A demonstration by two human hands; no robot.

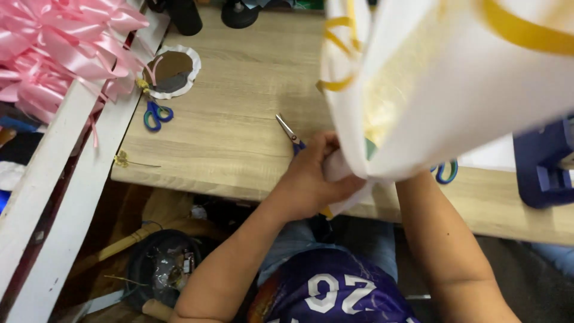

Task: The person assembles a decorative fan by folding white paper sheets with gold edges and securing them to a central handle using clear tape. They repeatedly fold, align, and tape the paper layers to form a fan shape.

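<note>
My left hand (314,176) grips the lower end of a large white paper wrap (454,78) with yellow ribbon lines, held up close to the camera over the wooden table (239,119). Blue-handled scissors (290,133) lie on the table just behind that hand, blades pointing away to the left. My right forearm (436,239) reaches up under the white wrap; the right hand itself is hidden behind the wrap.
A second pair of blue scissors (156,115) lies near the table's left edge beside a round white-rimmed plate (172,73). Pink ribbon bows (60,48) pile on white boards at left. A blue object (544,167) sits at right. A dark bin (161,263) stands below.
</note>
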